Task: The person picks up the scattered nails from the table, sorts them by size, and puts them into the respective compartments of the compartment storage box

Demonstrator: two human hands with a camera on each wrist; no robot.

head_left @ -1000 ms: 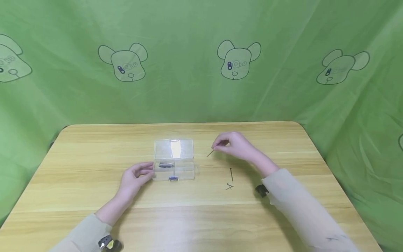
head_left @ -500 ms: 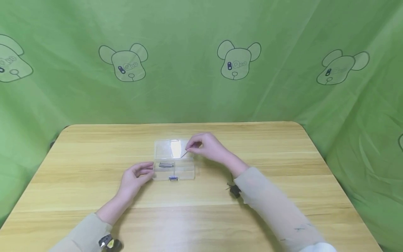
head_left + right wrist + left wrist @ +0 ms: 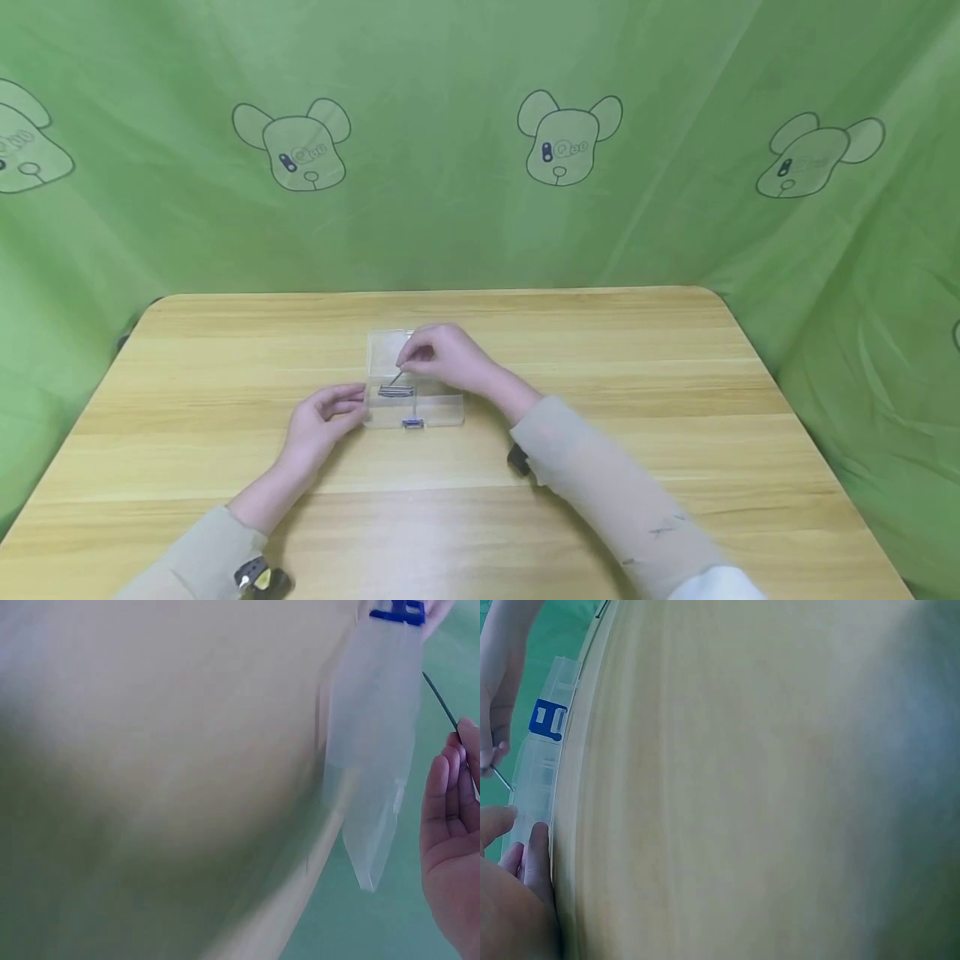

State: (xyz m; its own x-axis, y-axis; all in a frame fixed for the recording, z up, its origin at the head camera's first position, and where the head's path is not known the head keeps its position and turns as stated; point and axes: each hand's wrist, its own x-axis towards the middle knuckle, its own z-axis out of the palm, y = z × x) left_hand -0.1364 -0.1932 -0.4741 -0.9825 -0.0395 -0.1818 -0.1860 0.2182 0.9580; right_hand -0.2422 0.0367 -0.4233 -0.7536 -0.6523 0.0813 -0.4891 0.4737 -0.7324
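In the head view a clear plastic compartment box (image 3: 439, 413) lies with its lid folded back and a blue latch (image 3: 412, 423) at the front. Several metal nails (image 3: 395, 391) lie side by side in its back left compartment. My left hand (image 3: 322, 425) holds the box's left end, its fingers along the side in the left wrist view. My right hand (image 3: 450, 357) is over the lid and pinches a slanted nail (image 3: 441, 701) between thumb and fingertips. The nail's lower end points down at that same compartment.
A wooden table (image 3: 375, 533) carries the box, with a green printed curtain (image 3: 450, 233) behind it. A loose nail (image 3: 601, 609) shows at the top of the left wrist view. My right sleeve (image 3: 600, 475) crosses the table's right half.
My right hand has moved left with the nail, from beside the box to over its back left compartment. The loose nails on the right are now behind my sleeve. My left hand stays put.
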